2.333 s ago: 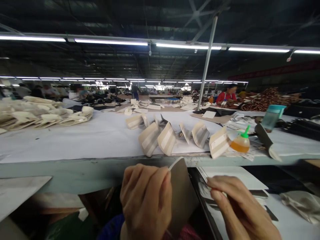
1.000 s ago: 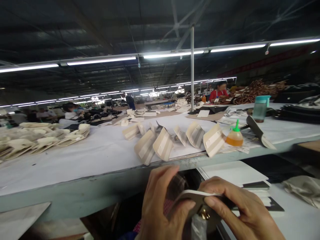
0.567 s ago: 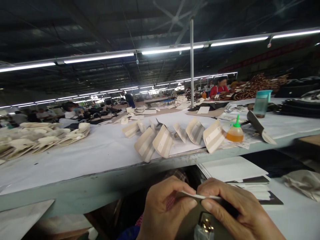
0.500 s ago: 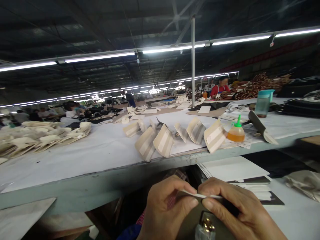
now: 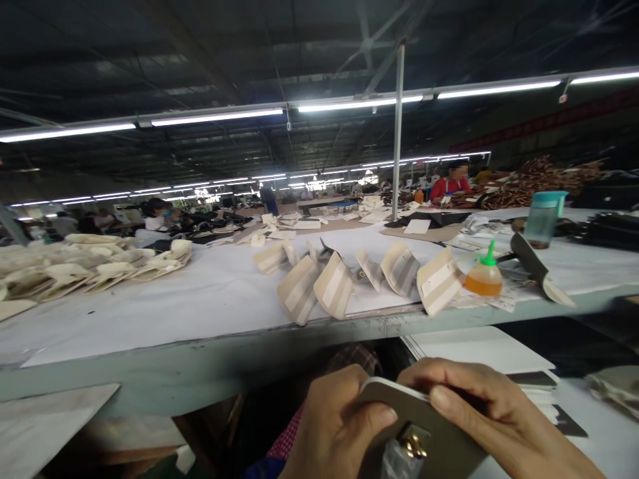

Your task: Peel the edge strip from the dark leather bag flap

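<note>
Your left hand (image 5: 332, 420) and right hand (image 5: 494, 406), each pinching the dark panel (image 5: 446, 439) in front of the table (image 5: 214, 293), now sit farther apart, baring more of it, so the work seems to be shifting along its edge.

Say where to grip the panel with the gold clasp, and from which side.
Probably pinch the olive-grey panel front-to-back at its upper edge, from above: it is thin there, and the gold clasp sits lower on the near face.
</note>
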The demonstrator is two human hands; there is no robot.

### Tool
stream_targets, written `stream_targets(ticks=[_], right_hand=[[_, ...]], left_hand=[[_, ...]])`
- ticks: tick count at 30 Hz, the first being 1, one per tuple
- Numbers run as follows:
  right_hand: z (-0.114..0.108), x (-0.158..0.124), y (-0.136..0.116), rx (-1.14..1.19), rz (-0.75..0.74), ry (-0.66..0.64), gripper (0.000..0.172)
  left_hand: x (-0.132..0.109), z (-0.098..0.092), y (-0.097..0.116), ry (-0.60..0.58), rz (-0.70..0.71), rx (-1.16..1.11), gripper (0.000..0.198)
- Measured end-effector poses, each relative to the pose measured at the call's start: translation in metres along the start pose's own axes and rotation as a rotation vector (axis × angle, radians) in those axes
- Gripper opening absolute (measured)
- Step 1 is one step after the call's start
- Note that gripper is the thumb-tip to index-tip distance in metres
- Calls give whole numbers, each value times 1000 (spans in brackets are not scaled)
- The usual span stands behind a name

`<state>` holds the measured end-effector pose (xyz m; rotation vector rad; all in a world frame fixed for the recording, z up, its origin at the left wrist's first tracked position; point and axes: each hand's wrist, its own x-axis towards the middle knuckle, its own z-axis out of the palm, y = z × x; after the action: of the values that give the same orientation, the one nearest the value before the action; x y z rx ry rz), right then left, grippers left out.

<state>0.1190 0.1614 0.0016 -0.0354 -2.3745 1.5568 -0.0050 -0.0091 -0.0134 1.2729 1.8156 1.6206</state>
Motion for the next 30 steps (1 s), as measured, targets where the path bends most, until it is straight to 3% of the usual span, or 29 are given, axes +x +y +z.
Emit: stream_targets(ticks=[3,6,12,22,30], right_hand=[[-5,2,0,157,112,-188,48],[-5,4,2,285,120,-230,47],[3,7,5,298,32,-183,39],[26,-6,-2,-25,-144,119,27],[29,-4,-7,-85,-36,120,49]], left_hand=[[-1,-6,4,-52,-40,-14,29],[-2,-9,7,-61,-71,-31,30],[-4,-10,4,-110,-132,-124,29],[-6,-15,-12,-103,-125,-151,23],[-6,-9,-7,-101,-111,-127,26]])
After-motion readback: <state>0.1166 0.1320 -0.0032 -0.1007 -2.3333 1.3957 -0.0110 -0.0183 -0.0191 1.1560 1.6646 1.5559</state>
